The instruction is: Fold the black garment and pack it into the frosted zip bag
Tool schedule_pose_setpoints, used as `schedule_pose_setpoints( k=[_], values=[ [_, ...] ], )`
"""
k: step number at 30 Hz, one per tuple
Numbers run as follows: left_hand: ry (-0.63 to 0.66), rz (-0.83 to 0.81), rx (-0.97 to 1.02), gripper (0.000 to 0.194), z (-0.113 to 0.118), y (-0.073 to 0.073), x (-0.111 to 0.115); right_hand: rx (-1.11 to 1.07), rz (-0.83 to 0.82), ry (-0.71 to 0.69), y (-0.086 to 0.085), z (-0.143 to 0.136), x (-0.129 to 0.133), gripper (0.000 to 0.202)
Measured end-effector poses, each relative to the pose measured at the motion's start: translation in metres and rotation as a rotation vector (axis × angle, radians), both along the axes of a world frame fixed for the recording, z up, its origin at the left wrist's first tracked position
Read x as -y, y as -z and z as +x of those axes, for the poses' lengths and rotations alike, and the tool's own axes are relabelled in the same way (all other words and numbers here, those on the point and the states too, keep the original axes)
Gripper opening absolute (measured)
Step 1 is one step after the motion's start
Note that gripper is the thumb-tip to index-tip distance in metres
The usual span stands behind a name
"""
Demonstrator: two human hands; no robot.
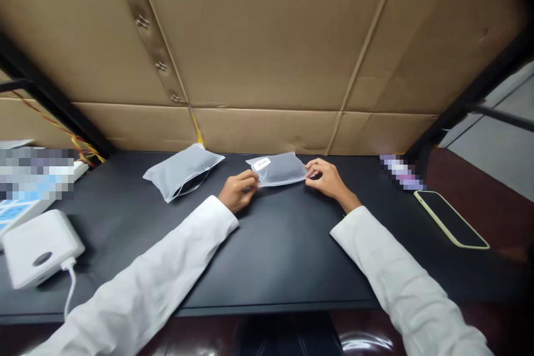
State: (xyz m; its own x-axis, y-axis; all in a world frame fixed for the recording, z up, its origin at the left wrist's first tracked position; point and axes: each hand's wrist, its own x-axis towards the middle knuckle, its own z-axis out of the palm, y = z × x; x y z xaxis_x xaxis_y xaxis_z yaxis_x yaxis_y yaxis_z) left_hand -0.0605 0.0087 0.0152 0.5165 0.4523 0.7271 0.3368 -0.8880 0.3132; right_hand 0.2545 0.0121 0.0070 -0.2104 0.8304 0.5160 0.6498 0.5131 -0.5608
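Note:
A frosted plastic pouch (283, 169) with a white barcode label lies near the back of the black table. My left hand (239, 191) pinches its near left corner, fingers closed. At its right end, my right hand (327, 178) grips the edge between thumb and fingers. What the pouch contains cannot be made out through the cloudy plastic. To the left rests a second frosted pouch (183, 168), its near side gaping and something dark showing inside. Neither hand touches that one.
A cardboard wall (267, 44) rises behind the table (275, 256). On the right are a phone (451, 219) in a pale green case and a blurred purple packet (401, 172). A white power bank (41, 247) with a cable stands at the left, beside a partly blurred white box (45, 200).

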Motion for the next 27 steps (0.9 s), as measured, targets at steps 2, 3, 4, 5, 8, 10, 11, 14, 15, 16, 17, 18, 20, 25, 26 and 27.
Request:
schedule_pose_setpoints(
  k=[2,3,4,5,8,10,11,14,15,16,17,18,20,25,26,27],
  values=[
    [-0.005,-0.013,0.034,0.017,-0.002,0.0,-0.002,-0.061,-0.029,0.015,0.004,0.005,-0.003,0.006],
    [-0.009,-0.022,0.044,0.017,-0.003,0.0,-0.003,-0.103,-0.054,0.027,0.006,0.008,-0.004,0.006],
    [-0.01,-0.033,0.045,0.018,-0.005,0.0,-0.004,-0.153,-0.086,0.035,0.007,0.01,-0.004,0.007],
    [-0.01,-0.045,0.036,0.018,-0.007,0.0,-0.005,-0.2,-0.119,0.037,0.008,0.012,-0.004,0.007],
    [0.009,-0.076,-0.054,0.016,-0.011,0.001,-0.006,-0.246,-0.17,0.011,0.007,0.011,-0.001,0.007],
    [0.0,-0.071,-0.151,0.013,-0.012,0.002,-0.005,-0.183,-0.154,-0.037,0.002,0.007,0.003,0.007],
    [-0.023,-0.052,-0.2,0.017,-0.012,0.003,-0.004,-0.139,-0.132,-0.059,-0.001,0.004,0.005,0.009],
    [-0.135,0.065,-0.309,0.026,-0.007,0.004,0.001,-0.008,-0.038,-0.084,-0.011,-0.007,0.014,0.02],
    [-0.177,0.109,-0.319,0.021,-0.005,0.005,0.003,0.025,-0.005,-0.062,-0.014,-0.011,0.016,0.022],
    [-0.218,0.144,-0.315,0.015,-0.003,0.005,0.004,0.056,0.03,-0.027,-0.016,-0.016,0.019,0.022],
    [-0.254,0.168,-0.296,0.013,-0.001,0.005,0.006,0.087,0.073,0.012,-0.018,-0.02,0.023,0.021],
    [-0.286,0.178,-0.261,0.013,0.001,0.005,0.007,0.122,0.128,0.042,-0.02,-0.024,0.026,0.021],
    [-0.328,0.164,-0.176,0.013,0.003,0.003,0.009,0.211,0.264,0.035,-0.024,-0.033,0.033,0.024],
    [-0.312,0.086,-0.053,0.012,0.007,0.002,0.012,0.432,0.471,-0.175,-0.034,-0.058,0.048,0.04],
    [-0.292,0.072,-0.048,0.011,0.007,0.003,0.013,0.468,0.462,-0.183,-0.034,-0.064,0.049,0.041],
    [-0.266,0.058,-0.053,0.011,0.008,0.004,0.014,0.5,0.436,-0.175,-0.033,-0.069,0.049,0.04]
  ],
)
